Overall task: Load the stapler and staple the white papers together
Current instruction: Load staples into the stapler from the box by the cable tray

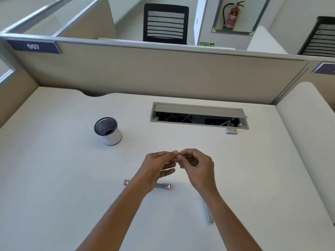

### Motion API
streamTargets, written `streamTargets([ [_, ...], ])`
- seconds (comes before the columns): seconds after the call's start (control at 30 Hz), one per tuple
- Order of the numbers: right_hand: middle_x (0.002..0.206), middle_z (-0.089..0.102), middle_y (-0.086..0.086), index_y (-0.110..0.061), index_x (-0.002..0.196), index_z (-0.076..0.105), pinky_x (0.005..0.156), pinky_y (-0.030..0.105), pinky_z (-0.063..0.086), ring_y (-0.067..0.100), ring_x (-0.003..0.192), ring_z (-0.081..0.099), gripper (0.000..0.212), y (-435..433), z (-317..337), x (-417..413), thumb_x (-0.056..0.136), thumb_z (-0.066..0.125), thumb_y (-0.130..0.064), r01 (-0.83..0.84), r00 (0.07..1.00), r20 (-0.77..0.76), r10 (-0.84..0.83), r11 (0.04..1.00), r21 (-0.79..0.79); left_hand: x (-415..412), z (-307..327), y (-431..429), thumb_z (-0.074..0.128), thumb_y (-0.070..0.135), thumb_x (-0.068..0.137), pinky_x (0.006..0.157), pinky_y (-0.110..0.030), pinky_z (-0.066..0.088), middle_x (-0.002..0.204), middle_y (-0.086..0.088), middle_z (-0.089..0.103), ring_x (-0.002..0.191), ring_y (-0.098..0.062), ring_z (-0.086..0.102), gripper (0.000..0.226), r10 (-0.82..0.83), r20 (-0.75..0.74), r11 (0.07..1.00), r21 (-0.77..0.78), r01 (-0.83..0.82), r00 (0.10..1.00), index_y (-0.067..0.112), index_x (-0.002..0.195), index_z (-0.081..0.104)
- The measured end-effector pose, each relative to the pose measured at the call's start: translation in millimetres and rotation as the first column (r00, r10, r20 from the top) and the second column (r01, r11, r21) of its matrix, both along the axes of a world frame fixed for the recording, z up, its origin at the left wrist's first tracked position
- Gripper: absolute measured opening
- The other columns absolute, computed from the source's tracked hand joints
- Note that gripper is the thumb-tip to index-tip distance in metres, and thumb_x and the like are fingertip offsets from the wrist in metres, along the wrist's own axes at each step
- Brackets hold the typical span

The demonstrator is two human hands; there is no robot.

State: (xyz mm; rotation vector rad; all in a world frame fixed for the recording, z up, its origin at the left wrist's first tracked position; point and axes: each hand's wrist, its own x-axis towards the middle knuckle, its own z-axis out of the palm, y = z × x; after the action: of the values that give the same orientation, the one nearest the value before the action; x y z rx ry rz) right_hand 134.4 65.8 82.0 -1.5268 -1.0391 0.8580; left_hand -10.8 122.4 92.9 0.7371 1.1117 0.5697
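Both my hands are raised over the middle of the white desk (54,178), fingertips meeting. My left hand (159,165) and my right hand (195,165) pinch a tiny thin thing, probably a strip of staples (179,154), between thumbs and forefingers; it is too small to tell for sure. Under my left wrist lies a silver stapler with red ends (163,186), partly hidden. A narrow silver strip (209,214) lies on the desk beside my right forearm. No white papers are in view.
A mesh pen cup (108,130) stands at the left back. A cable hatch (199,115) with its flap up is set in the desk at the back, with a small box (231,131) at its right corner. Beige partitions (145,73) wall the desk.
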Motion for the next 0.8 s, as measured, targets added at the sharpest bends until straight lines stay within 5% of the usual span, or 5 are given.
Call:
streamTargets([
  [0.33,0.073,0.077,0.000,-0.016,0.090,0.080,0.070,0.028,0.061,0.020,0.068,0.073,0.006,-18.4,-5.9,-56.4,0.085,0.081,-0.013,-0.140,0.990,-0.035,0.138,0.988,-0.062,-66.7,-8.8,-26.7,0.081,0.024,0.085,0.079,-0.029,0.058,0.083,-0.005,0.075,0.080,-0.015,0.066,0.029,0.096,-0.014,0.995,-0.030,-0.096,0.995,-0.002,0.097,0.078],
  [0.47,0.081,0.079,0.004,-0.013,0.089,0.081,0.075,0.033,0.062,0.020,0.072,0.074,0.005,-25.8,-6.6,-68.9,0.089,0.077,-0.015,-0.157,0.965,-0.234,0.114,0.972,-0.172,-86.7,-13.9,-32.5,0.080,0.019,0.086,0.080,-0.029,0.059,0.086,-0.009,0.076,0.080,-0.016,0.066,0.021,0.100,-0.012,0.995,0.012,-0.100,0.995,0.000,0.096,0.080],
  [0.67,0.083,0.073,0.014,0.003,0.096,0.077,0.071,0.027,0.059,0.021,0.072,0.067,0.016,-38.7,-11.6,-83.9,0.090,0.074,-0.012,-0.125,0.791,-0.604,-0.098,0.940,-0.316,-98.0,-17.9,-44.2,0.080,0.021,0.087,0.081,-0.027,0.058,0.099,-0.016,0.079,0.087,-0.016,0.071,0.015,0.035,-0.070,0.990,0.137,-0.025,0.997,0.010,0.096,0.081],
  [0.8,0.089,0.074,0.017,0.002,0.096,0.076,0.072,0.027,0.062,0.022,0.076,0.071,0.016,-45.1,-14.9,-90.7,0.090,0.074,-0.013,-0.188,0.607,-0.764,-0.219,0.894,-0.406,-102.9,-25.9,-54.0,0.080,0.026,0.087,0.080,-0.030,0.055,0.094,-0.006,0.081,0.090,-0.015,0.074,0.010,0.007,-0.156,0.969,0.244,0.032,0.988,0.019,0.094,0.082],
])
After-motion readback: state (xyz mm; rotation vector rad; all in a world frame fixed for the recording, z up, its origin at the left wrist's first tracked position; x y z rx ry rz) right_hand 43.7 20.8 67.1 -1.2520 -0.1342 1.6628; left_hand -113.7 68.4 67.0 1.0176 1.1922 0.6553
